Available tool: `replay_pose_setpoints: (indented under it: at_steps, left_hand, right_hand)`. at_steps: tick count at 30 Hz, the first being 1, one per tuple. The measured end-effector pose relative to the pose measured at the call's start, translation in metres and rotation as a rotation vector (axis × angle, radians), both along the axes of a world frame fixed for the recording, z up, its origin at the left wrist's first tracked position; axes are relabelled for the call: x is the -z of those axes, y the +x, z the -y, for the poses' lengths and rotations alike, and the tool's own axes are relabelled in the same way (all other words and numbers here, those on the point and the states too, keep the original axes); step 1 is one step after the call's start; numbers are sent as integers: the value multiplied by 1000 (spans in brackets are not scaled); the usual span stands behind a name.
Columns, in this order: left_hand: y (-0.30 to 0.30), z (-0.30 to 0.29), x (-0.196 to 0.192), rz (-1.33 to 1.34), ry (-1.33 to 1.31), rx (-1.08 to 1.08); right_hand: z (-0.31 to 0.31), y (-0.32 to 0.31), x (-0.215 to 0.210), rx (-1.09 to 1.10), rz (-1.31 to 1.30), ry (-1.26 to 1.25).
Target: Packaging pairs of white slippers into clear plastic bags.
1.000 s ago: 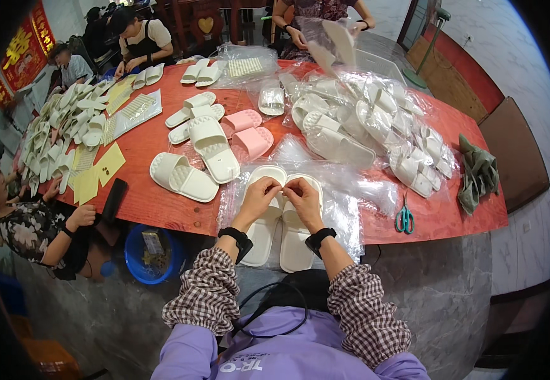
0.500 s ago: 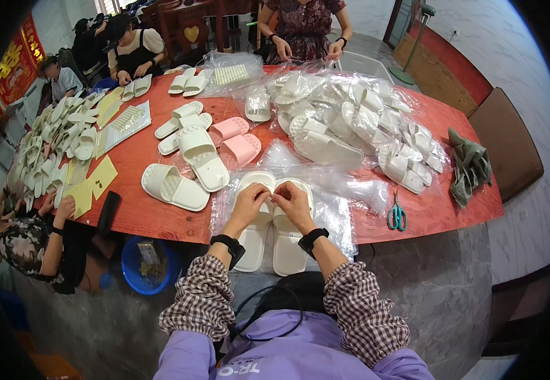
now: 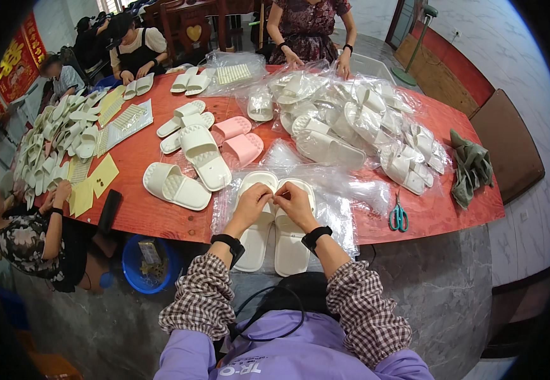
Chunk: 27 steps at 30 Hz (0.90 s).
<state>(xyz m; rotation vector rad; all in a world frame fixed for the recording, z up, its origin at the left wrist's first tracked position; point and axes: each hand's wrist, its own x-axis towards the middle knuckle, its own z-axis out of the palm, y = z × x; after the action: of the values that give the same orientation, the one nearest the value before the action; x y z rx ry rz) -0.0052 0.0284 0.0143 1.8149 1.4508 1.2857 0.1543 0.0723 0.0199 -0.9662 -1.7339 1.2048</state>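
Observation:
A pair of white slippers (image 3: 292, 252) lies side by side at the table's front edge, heels toward me, on clear plastic bags (image 3: 335, 218). Over their straps, my left hand (image 3: 251, 206) and my right hand (image 3: 296, 206) nearly meet. Thumb and forefinger of each are pinched together at the gap between the two slippers. Whatever the fingertips hold is too small to make out. Left of my hands lie loose white slippers (image 3: 177, 186) and a pink pair (image 3: 243, 149). Teal-handled scissors (image 3: 398, 218) rest to the right.
Bagged slippers (image 3: 325, 149) are heaped across the red table (image 3: 439, 218), with a crumpled green cloth (image 3: 471, 168) at its right end. Loose slippers (image 3: 53, 139) pile up at far left, near yellow cards (image 3: 104, 175). A blue bucket (image 3: 142, 278) stands on the floor. Co-workers sit and stand around.
My hands stay pinched over the slippers with barely any shift. Across the table, the standing person's hands have lowered toward the bags. The person at left has brought both hands together.

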Motion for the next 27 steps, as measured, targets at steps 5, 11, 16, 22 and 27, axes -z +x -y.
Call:
replay_pose_setpoints:
  at_steps: [5,11,16,22,27]
  left_hand:
    - [0,-4,-4,-182,48,31]
    - [3,-3,1,-258,99,-21]
    - [1,-8,0,-126,24,-67]
    - [-7,-9,-19,134,-65,-136]
    - [-37,-17,-64,90,55,-241]
  right_hand:
    - [-8,-1,1,-33,219,174]
    - [2,-10,-6,88,442,272]
    - [-2,0,1,23,172,104]
    - [-8,68,27,295,-64,-110]
    - [-11,107,64,268,112,-128]
